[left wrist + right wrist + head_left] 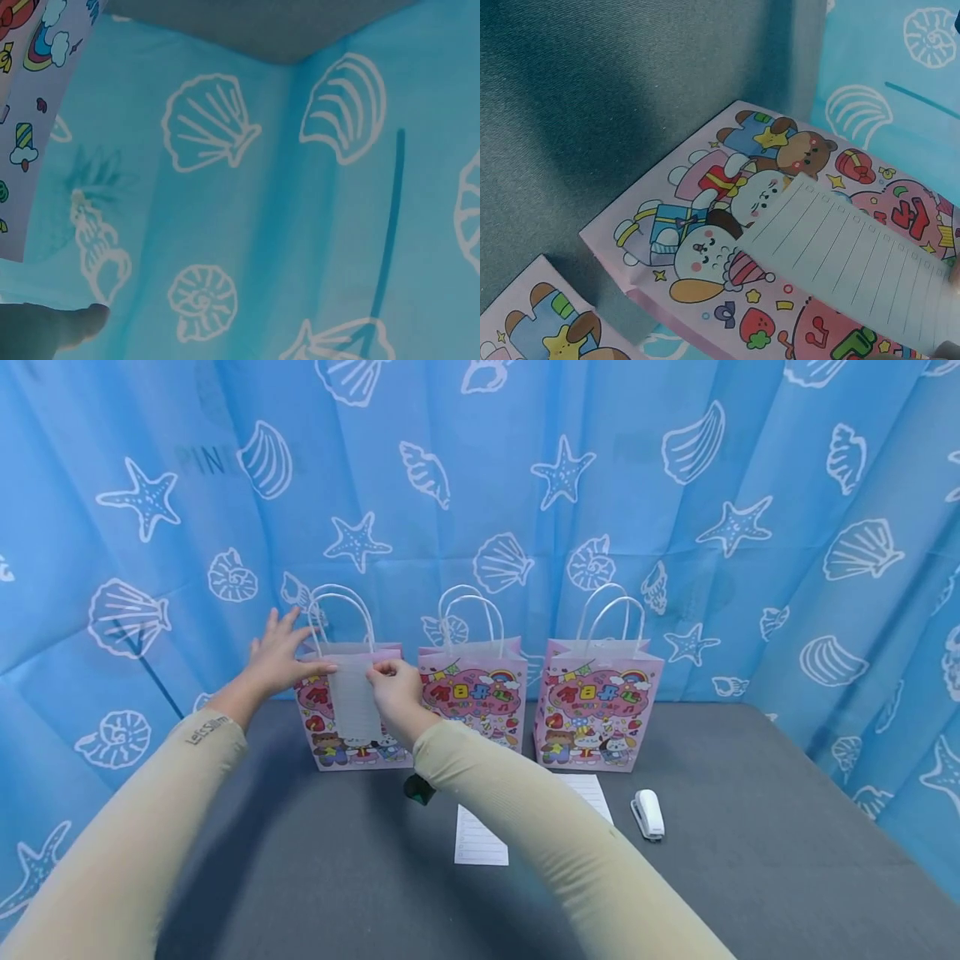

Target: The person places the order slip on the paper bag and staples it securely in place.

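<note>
A white lined paper slip (356, 706) lies against the front of the leftmost pink gift bag (315, 693), its top near the bag's rim. My right hand (397, 693) pinches the slip's upper right corner. Spread fingers mark my left hand (281, 656), whose thumb reaches to the slip's upper left edge. In the right wrist view the ruled slip (847, 262) hangs over the bag's cartoon print (705, 217). The left wrist view shows just one fingertip (82, 324) and a strip of the bag (45, 112).
Two matching bags, one in the middle (472, 693) and one at right (600, 710), stand in the same row. Lined sheets (480, 839) and a white stapler (647, 815) lie on the grey table (337, 860). A small dark green object (418, 789) sits beside the right forearm. A blue shell-print curtain (480, 468) hangs behind.
</note>
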A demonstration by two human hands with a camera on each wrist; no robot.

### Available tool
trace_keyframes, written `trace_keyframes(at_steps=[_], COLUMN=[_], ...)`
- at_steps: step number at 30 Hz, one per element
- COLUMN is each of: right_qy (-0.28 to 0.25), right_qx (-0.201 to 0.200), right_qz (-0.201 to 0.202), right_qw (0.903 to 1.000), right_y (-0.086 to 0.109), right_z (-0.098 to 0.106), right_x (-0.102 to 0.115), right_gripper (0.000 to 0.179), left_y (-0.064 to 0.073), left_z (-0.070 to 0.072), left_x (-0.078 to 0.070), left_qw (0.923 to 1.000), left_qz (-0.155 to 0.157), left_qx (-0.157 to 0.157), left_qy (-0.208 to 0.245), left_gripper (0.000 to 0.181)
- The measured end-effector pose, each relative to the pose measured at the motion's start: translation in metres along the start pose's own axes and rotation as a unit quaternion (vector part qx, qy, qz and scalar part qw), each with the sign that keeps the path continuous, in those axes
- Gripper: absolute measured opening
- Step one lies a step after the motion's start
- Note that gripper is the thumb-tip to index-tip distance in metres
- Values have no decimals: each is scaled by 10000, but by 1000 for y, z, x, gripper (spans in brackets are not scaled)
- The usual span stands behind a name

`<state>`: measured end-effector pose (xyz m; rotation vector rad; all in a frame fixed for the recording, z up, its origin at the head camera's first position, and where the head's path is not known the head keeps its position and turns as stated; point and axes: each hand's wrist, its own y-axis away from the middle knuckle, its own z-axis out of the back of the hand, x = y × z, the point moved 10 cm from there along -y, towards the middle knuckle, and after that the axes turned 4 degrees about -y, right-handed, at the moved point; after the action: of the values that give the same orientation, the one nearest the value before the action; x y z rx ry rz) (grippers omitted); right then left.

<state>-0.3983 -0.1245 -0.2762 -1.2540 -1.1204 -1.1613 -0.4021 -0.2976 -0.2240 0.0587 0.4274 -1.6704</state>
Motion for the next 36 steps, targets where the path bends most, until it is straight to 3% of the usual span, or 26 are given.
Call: trace_keyframes(at_steps=[8,15,19,25,28,32,36], right_qy=[261,123,72,469,890,1726,2289], right_qx=[-202,-192,-114,-140,-191,-54,262], right_qz=[122,33,10,546,1048,1533,1696], right_qw=[9994,9997,9999,9973,9903,9730,9582], right_y=[-1,-3,-3,-4,-3,-3,-6], right_z=[-1,-2,-3,-2,-2,-7,-14], right_x=[6,6,5,16,29,42,45], right_gripper=[8,5,6,12,26,43,39], left_y=[-1,-3,-3,-3,-3,-3,-3], left_z=[-2,-6,-6,-7,-11,-15,-18], left_x=[1,0,1,-3,-3,-1,0], left_qw=[9992,9973,9973,9948,9908,9875,9861], left_qz=[55,80,69,-119,-76,83,120], left_qx=[142,275,200,19,123,259,324], left_qy=[383,675,700,1007,1349,1553,1623], left_gripper=[62,56,50,35,31,29,27])
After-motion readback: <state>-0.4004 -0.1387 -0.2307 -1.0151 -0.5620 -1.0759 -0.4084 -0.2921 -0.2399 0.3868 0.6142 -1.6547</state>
